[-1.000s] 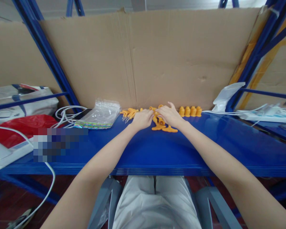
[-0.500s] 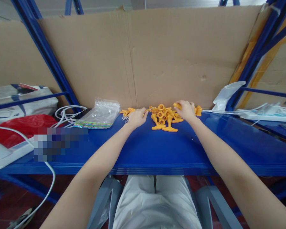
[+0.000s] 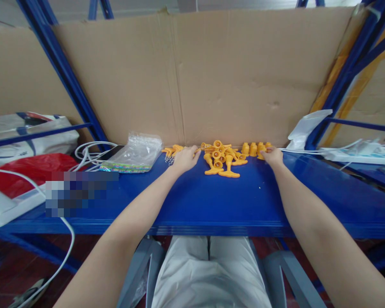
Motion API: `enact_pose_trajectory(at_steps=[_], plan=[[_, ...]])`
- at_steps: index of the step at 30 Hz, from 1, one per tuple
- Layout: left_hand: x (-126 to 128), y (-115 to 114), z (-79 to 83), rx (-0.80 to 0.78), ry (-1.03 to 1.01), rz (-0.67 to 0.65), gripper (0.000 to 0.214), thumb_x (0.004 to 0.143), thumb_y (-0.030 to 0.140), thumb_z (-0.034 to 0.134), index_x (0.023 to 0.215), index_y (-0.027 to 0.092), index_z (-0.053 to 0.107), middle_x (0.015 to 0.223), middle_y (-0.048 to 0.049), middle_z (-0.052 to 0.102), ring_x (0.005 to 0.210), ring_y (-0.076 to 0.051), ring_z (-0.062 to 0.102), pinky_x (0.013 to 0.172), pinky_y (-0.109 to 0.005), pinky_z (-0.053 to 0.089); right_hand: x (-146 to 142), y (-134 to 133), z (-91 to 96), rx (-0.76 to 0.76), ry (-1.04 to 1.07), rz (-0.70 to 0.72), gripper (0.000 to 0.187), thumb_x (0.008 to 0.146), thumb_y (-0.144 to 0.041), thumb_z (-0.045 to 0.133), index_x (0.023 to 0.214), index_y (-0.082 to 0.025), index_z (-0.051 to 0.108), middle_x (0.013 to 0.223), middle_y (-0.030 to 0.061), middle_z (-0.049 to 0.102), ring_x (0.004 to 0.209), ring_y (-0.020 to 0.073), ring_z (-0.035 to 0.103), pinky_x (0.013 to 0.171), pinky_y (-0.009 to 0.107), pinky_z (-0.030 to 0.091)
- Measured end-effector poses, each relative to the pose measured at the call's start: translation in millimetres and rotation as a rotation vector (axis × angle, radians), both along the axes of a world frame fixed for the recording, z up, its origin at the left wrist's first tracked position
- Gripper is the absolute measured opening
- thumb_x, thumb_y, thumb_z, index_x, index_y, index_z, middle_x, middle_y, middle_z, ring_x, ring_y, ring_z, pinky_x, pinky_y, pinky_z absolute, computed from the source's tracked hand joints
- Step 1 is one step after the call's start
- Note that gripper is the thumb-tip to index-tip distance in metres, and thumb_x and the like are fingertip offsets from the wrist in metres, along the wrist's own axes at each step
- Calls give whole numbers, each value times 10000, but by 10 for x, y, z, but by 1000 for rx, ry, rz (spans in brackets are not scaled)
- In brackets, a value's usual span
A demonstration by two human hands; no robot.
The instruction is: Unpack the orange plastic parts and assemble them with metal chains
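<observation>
— Where are the orange pieces?
— A pile of orange T-handled pieces (image 3: 217, 154) lies on a blue table (image 3: 211, 201). Right of the pile stands a row of orange caps (image 3: 253, 149); left of it lie orange handles with metal spirals (image 3: 168, 152) and, farther left, clear plastic bags (image 3: 137, 154).
— And the hands?
— The left hand (image 3: 185, 159) is just left of the pile, fingers curled; whether it grasps anything, I cannot tell. The right hand (image 3: 273, 157), right of the pile, touches the row's far end; its grip is unclear too.
</observation>
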State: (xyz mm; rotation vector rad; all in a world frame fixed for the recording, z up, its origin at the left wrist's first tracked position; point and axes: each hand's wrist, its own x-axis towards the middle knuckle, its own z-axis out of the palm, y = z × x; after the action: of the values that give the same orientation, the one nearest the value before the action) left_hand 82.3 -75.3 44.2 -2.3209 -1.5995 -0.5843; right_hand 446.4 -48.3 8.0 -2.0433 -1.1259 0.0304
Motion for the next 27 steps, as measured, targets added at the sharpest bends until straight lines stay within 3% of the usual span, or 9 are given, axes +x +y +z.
enact_pose_trajectory(at_steps=[9, 18, 24, 27], plan=[[-43, 64, -49, -17, -3, -68, 296, 1030, 311, 401, 1230, 232, 604, 1259, -88, 719, 1174, -274, 650, 900, -377, 495, -195, 92, -40, -42, -93, 278, 140, 852, -222, 682, 967, -142, 697, 1035, 128, 724, 1034, 256, 681, 951, 363, 510], [-130, 220, -111, -23, 50, -128, 284, 995, 249, 444, 1149, 192, 676, 1197, -98, 693, 1156, -239, 615, 958, -350, 475, -166, 257, -125, -14, -103, 321, 105, 762, -149, 700, 827, -223, 664, 813, -4, 687, 879, 197, 703, 852, 334, 555], [-167, 195, -70, -8, 34, -34, 258, 968, 314, 535, 1096, 228, 741, 1231, -113, 663, 1219, -293, 571, 982, -452, 450, -146, 311, -163, 7, -154, 351, 125, 738, -131, 672, 837, -207, 672, 773, 6, 679, 799, 190, 696, 788, 323, 568], [-176, 205, -22, 32, -24, 23, 278, 972, 278, 520, 1130, 236, 745, 1179, -109, 703, 1171, -291, 619, 978, -451, 458, -152, 326, -196, 56, -190, 332, 143, 737, -162, 688, 874, -200, 696, 788, 16, 693, 811, 203, 703, 804, 333, 572]])
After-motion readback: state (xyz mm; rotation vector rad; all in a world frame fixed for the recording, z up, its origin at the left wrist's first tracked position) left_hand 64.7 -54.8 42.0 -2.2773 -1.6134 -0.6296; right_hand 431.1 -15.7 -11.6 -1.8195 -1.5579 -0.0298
